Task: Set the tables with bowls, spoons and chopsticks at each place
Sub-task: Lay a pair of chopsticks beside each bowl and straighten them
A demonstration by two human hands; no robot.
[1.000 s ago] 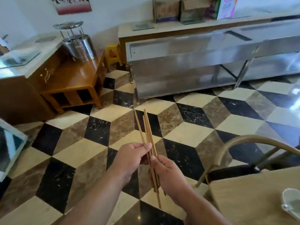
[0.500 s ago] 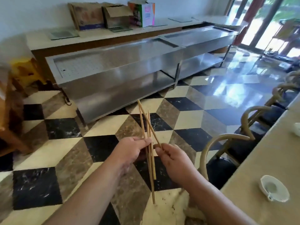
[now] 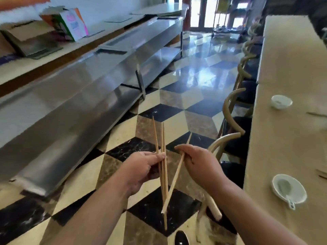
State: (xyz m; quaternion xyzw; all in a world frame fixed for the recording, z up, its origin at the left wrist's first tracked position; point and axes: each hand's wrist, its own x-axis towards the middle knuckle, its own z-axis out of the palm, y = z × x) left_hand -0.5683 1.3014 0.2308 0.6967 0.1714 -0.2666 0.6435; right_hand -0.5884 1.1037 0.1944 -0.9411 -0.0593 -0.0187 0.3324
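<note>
1. Head view: over the last second the view had swung toward the long counter (image 3: pixel 283 138), and the right hand (image 3: pixel 201 165) had drawn a single chopstick (image 3: pixel 177 175) out of the bundle of chopsticks (image 3: pixel 163 138). This was probably sorting a pair for the next place.
2. The left hand (image 3: pixel 143 169) was curled round the bundle, upright over the floor.
3. The right hand pinched the single chopstick, tilted, with its lower end crossing the bundle.
4. On the counter sat a far bowl (image 3: pixel 281 102) and a near bowl (image 3: pixel 299 185) with a spoon (image 3: pixel 290 202).
</note>
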